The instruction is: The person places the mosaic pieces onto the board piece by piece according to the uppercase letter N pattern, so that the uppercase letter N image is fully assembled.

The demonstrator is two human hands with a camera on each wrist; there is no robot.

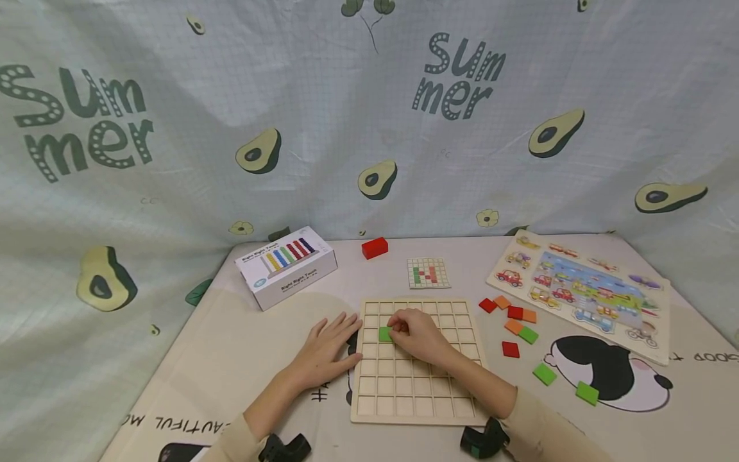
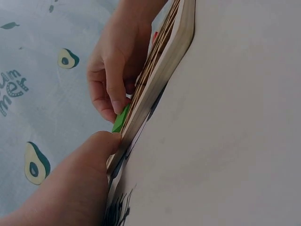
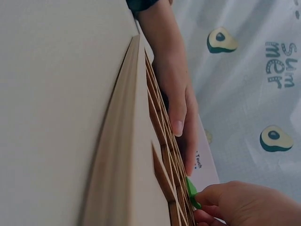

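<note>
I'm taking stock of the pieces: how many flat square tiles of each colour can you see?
Green tiles: 4, counting the one at the right hand
Red tiles: 3, leaving out the thick red block
Orange tiles: 3
Total: 10 in view
</note>
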